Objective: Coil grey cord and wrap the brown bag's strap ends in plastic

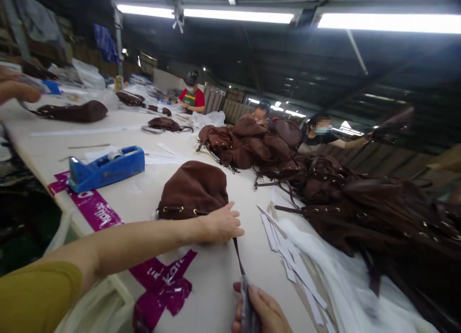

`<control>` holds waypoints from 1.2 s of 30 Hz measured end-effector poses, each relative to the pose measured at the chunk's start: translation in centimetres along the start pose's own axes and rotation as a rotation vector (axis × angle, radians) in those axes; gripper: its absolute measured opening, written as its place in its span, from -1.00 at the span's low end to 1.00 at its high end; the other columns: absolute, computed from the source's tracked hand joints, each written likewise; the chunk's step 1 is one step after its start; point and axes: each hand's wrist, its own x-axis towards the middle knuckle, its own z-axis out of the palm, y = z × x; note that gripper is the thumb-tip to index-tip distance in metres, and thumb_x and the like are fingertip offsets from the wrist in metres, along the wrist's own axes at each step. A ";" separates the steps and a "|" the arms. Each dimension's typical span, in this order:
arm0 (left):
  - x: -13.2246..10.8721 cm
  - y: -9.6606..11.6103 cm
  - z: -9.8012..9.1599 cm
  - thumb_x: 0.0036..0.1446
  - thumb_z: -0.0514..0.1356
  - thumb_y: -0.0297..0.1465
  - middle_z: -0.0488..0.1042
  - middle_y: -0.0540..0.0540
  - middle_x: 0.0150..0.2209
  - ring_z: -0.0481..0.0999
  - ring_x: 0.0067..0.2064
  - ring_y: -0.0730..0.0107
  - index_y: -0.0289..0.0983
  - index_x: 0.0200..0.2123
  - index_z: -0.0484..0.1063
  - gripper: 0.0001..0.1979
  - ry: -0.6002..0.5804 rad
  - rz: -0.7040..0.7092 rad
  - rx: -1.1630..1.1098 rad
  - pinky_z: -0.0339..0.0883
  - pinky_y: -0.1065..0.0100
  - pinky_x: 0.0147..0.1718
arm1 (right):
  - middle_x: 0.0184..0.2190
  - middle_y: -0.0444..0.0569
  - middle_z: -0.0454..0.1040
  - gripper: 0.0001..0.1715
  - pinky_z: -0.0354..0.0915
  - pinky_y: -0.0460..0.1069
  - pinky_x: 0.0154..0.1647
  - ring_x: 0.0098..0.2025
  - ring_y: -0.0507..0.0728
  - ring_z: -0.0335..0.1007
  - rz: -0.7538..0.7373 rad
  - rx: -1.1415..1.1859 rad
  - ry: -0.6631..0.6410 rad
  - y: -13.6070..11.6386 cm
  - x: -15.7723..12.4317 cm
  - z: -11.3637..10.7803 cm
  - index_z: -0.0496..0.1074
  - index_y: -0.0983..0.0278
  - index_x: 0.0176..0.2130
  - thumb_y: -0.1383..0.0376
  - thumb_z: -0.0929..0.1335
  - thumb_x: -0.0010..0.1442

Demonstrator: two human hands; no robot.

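Observation:
A dark brown drawstring bag with gold eyelets lies on the white table in front of me. My left hand is at its near right edge, fingers curled over a thin dark strap that comes out below them. The strap runs down to my right hand, which is wrapped around a grey plastic-looking sleeve at its lower end. What lies under my left palm is hidden.
A blue tape dispenser stands left of the bag, on purple printed tape. Paper strips and a large heap of brown bags lie to the right. Co-workers are across the table; another person's hand is at far left.

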 end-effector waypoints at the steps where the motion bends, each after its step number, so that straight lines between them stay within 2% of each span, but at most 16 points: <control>1: 0.2 0.0 0.8 0.04 0.22 -0.52 0.48 -0.08 -0.41 0.39 -0.24 0.21 -0.24 -0.39 0.43 -0.93 -0.026 -0.012 0.006 0.18 0.14 -0.16 | -0.62 -0.11 0.45 -0.21 0.29 -0.03 -0.58 -0.59 0.13 0.44 0.019 0.030 0.000 -0.1 0.0 0.0 0.42 0.35 -0.21 -0.14 0.54 -0.27; 2: 0.2 0.0 1.4 0.08 0.19 -0.53 0.47 -0.07 -0.43 0.37 -0.30 0.25 -0.25 -0.45 0.41 -0.90 -0.027 -0.024 0.006 0.18 0.21 -0.27 | -0.60 -0.09 0.47 -0.22 0.31 -0.02 -0.56 -0.56 0.14 0.46 0.031 0.049 -0.003 -0.3 -0.1 0.1 0.41 0.35 -0.19 -0.11 0.55 -0.25; 4: -0.2 0.1 1.9 0.13 0.18 -0.50 0.46 -0.07 -0.40 0.35 -0.32 0.28 -0.26 -0.47 0.38 -0.87 0.055 -0.036 0.008 0.12 0.27 -0.37 | -0.54 -0.04 0.51 -0.26 0.34 -0.01 -0.50 -0.49 0.16 0.50 0.044 0.069 -0.017 -0.9 -0.1 0.1 0.40 0.35 -0.16 -0.05 0.55 -0.20; 7: -1.3 0.3 1.6 0.20 0.14 -0.47 0.44 -0.08 -0.35 0.32 -0.26 0.30 -0.27 -0.41 0.36 -0.89 0.240 -0.029 0.025 0.11 0.27 -0.34 | -0.46 0.03 0.55 -0.32 0.38 0.00 -0.42 -0.42 0.16 0.52 0.069 0.075 -0.038 -2.0 0.2 0.6 0.39 0.38 -0.11 0.01 0.51 -0.09; 9: -1.9 0.5 1.3 0.23 0.11 -0.47 0.42 -0.08 -0.36 0.31 -0.26 0.32 -0.28 -0.41 0.35 -0.86 0.315 -0.015 0.019 0.12 0.26 -0.30 | -0.42 0.07 0.56 -0.39 0.40 0.01 -0.40 -0.40 0.16 0.52 0.085 0.065 -0.051 -2.8 0.9 1.5 0.39 0.41 -0.09 0.05 0.47 0.00; 12: -2.3 0.9 1.4 0.25 0.08 -0.47 0.40 -0.08 -0.37 0.30 -0.27 0.32 -0.28 -0.41 0.35 -0.83 0.363 0.030 -0.015 0.14 0.26 -0.29 | -0.37 0.13 0.57 -0.58 0.42 0.01 -0.39 -0.40 0.14 0.53 0.073 0.060 -0.036 -4.0 2.2 3.3 0.39 0.44 -0.09 0.14 0.30 0.23; 15: -2.2 0.9 1.9 0.26 0.05 -0.48 0.41 -0.10 -0.36 0.30 -0.26 0.31 -0.29 -0.43 0.36 -0.80 0.388 0.052 -0.075 0.18 0.29 -0.27 | -0.39 0.14 0.55 -0.57 0.42 -0.04 -0.43 -0.45 0.09 0.50 0.125 0.066 0.002 -5.2 3.5 4.7 0.44 0.50 -0.21 0.20 0.17 0.35; 18: -2.1 0.6 2.4 0.27 0.04 -0.49 0.42 -0.11 -0.37 0.30 -0.28 0.32 -0.29 -0.44 0.37 -0.77 0.376 0.061 -0.155 0.22 0.32 -0.25 | -0.53 0.01 0.49 -0.54 0.36 -0.12 -0.56 -0.58 -0.01 0.41 0.204 0.102 -0.007 -6.0 4.5 5.4 0.45 0.47 -0.34 0.21 0.16 0.37; 21: -2.3 0.4 2.5 0.25 0.07 -0.47 0.43 -0.12 -0.34 0.32 -0.25 0.31 -0.30 -0.42 0.37 -0.82 0.315 0.071 -0.242 0.26 0.36 -0.26 | -0.65 -0.11 0.39 -0.54 0.28 -0.17 -0.64 -0.68 -0.06 0.29 0.276 0.119 -0.004 -6.2 5.5 5.5 0.42 0.42 -0.43 0.21 0.18 0.37; 24: -2.5 0.2 2.3 0.19 0.13 -0.50 0.44 -0.12 -0.28 0.33 -0.19 0.29 -0.31 -0.31 0.39 -0.95 0.241 0.051 -0.321 0.29 0.38 -0.23 | -0.67 -0.13 0.36 -0.51 0.26 -0.19 -0.65 -0.70 -0.08 0.25 0.286 0.124 0.009 -6.0 6.2 5.4 0.40 0.42 -0.44 0.23 0.14 0.39; 25: -2.5 0.1 2.2 0.17 0.14 -0.52 0.45 -0.12 -0.26 0.34 -0.17 0.29 -0.32 -0.24 0.39 -0.92 0.229 0.029 -0.352 0.29 0.38 -0.20 | -0.67 -0.14 0.35 -0.51 0.24 -0.19 -0.67 -0.72 -0.09 0.23 0.275 0.126 0.005 -5.9 6.3 5.4 0.39 0.42 -0.43 0.23 0.13 0.39; 28: -2.9 0.1 1.1 0.12 0.15 -0.56 0.43 -0.17 -0.15 0.33 -0.08 0.27 -0.33 -0.05 0.34 -0.71 0.266 -0.027 -0.443 0.28 0.34 -0.09 | -0.69 -0.22 0.28 -0.56 0.07 -0.24 -0.77 -0.77 -0.14 0.09 0.233 0.128 -0.024 -6.0 6.3 5.1 0.39 0.40 -0.40 0.24 0.15 0.38; 31: -4.2 1.1 -0.9 0.15 0.07 -0.56 0.42 -0.22 -0.16 0.31 -0.08 0.23 -0.34 -0.17 0.39 -0.81 0.365 -0.037 -0.505 0.25 0.26 -0.03 | -0.70 -0.27 0.23 -0.60 -0.09 -0.26 -0.81 -0.81 -0.18 -0.06 0.181 0.112 -0.054 -6.4 5.8 4.9 0.37 0.37 -0.42 0.22 0.19 0.36; 33: -5.5 2.6 -2.1 0.19 0.02 -0.50 0.43 -0.19 -0.28 0.33 -0.17 0.25 -0.33 -0.33 0.40 -0.83 0.390 -0.167 -0.633 0.26 0.24 -0.08 | -0.71 -0.26 0.25 -0.58 -0.08 -0.25 -0.80 -0.81 -0.17 -0.03 0.157 0.085 -0.062 -6.9 5.4 4.9 0.36 0.36 -0.44 0.20 0.19 0.36; 34: -6.2 3.6 -2.6 0.20 0.02 -0.46 0.42 -0.16 -0.35 0.35 -0.24 0.28 -0.33 -0.38 0.40 -0.81 0.344 -0.279 -0.768 0.28 0.25 -0.14 | -0.70 -0.24 0.27 -0.57 -0.02 -0.24 -0.78 -0.79 -0.15 0.04 0.150 0.068 -0.065 -7.2 5.3 5.0 0.37 0.37 -0.45 0.20 0.19 0.36; 36: -7.4 5.7 -2.9 0.20 0.06 -0.33 0.41 -0.11 -0.40 0.37 -0.33 0.33 -0.33 -0.40 0.41 -0.77 0.129 -0.526 -1.177 0.31 0.29 -0.25 | -0.66 -0.16 0.36 -0.58 0.13 -0.20 -0.70 -0.72 -0.10 0.22 0.139 0.039 -0.075 -7.6 5.3 5.3 0.39 0.38 -0.44 0.22 0.19 0.36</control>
